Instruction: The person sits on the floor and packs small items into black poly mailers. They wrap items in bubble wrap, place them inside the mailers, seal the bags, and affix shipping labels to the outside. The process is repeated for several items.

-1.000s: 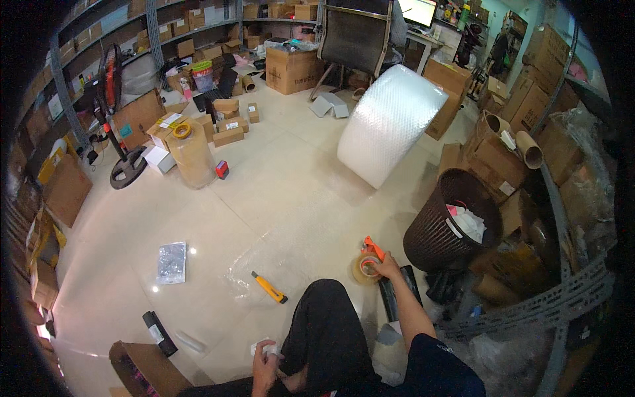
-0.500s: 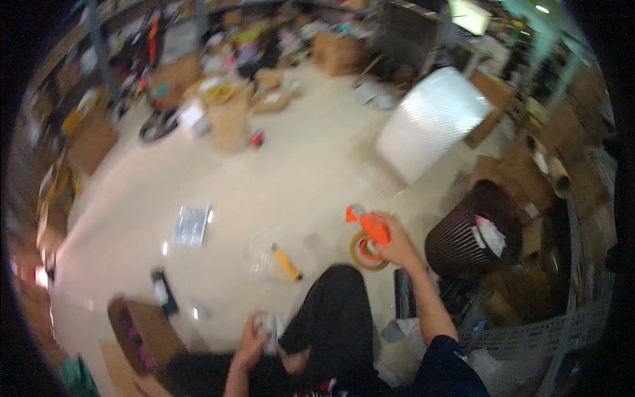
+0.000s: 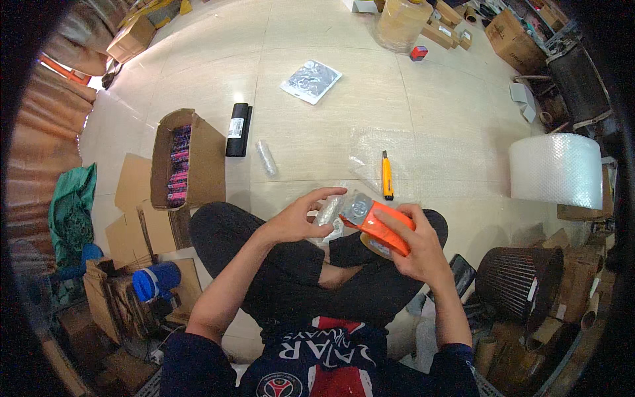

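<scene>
Above my lap, my left hand [image 3: 297, 217] curls around a small clear bubble-wrapped bundle [image 3: 328, 216], gripped between thumb and fingers. From the right, my right hand [image 3: 421, 250] grips an orange tape dispenser [image 3: 383, 228]. Its grey front end is close against the bundle; whether they touch, I cannot tell. Part of the tape roll [image 3: 375, 246] shows beneath the dispenser. A yellow utility knife [image 3: 387, 175] lies on the floor past the dispenser, at the edge of a flat bubble-wrap sheet [image 3: 370, 155].
To the left stands an open carton [image 3: 208, 162] of pink and dark packets. Near it lie a black roll [image 3: 238, 130] and another wrapped bundle [image 3: 266, 158]. A flat grey package [image 3: 311, 81] lies farther off. A big bubble-wrap roll [image 3: 555, 171] and dark ribbed bin [image 3: 519, 284] stand right.
My view has swung left and down. The dispenser in my right hand has come from out over the floor to the bundle, and my left hand has risen from low by my leg.
</scene>
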